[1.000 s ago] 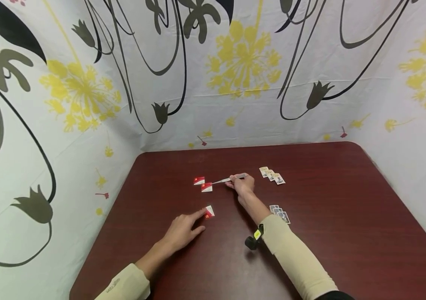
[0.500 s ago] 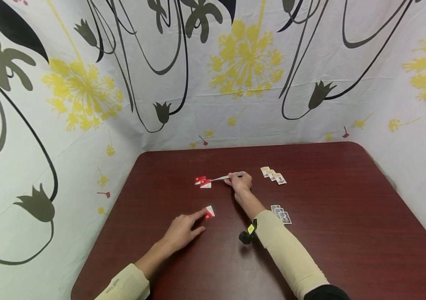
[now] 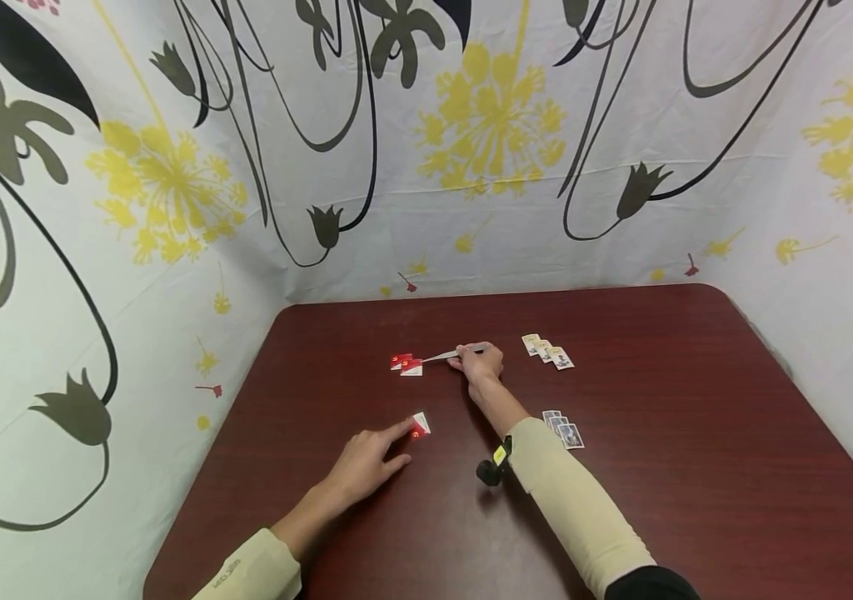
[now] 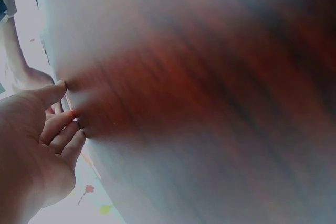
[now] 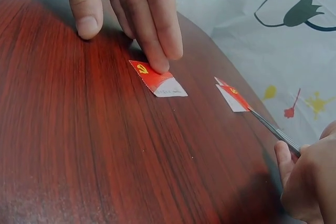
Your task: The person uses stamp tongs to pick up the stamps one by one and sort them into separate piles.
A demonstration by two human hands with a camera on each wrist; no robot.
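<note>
My left hand (image 3: pixel 362 461) lies low over the table, its extended index fingertip pressing a red-and-white stamp (image 5: pixel 152 80) flat. A yellow emblem shows at that stamp's corner. Farther back, my right hand (image 3: pixel 481 364) pinches a pair of metal tweezers (image 5: pixel 273 128). The tweezer tips meet the right edge of a second red-and-white stamp (image 3: pixel 411 367), which partly overlaps another red-and-white stamp (image 3: pixel 397 360) behind it. Whether the tips clamp the stamp or only touch it, I cannot tell. In the left wrist view the pressed stamp is mostly hidden.
Right of the tweezers lies an overlapping row of yellowish stamps (image 3: pixel 546 350). Nearer, a row of grey-toned stamps (image 3: pixel 563 430) sits beside the right forearm, partly close to the sleeve. The dark red wooden table (image 3: pixel 659 467) ends at a patterned cloth wall (image 3: pixel 426 233).
The right hand and tweezers have shifted slightly left and away, and the front stamp of the far pair now overlaps the one behind more. The left hand has stayed in place.
</note>
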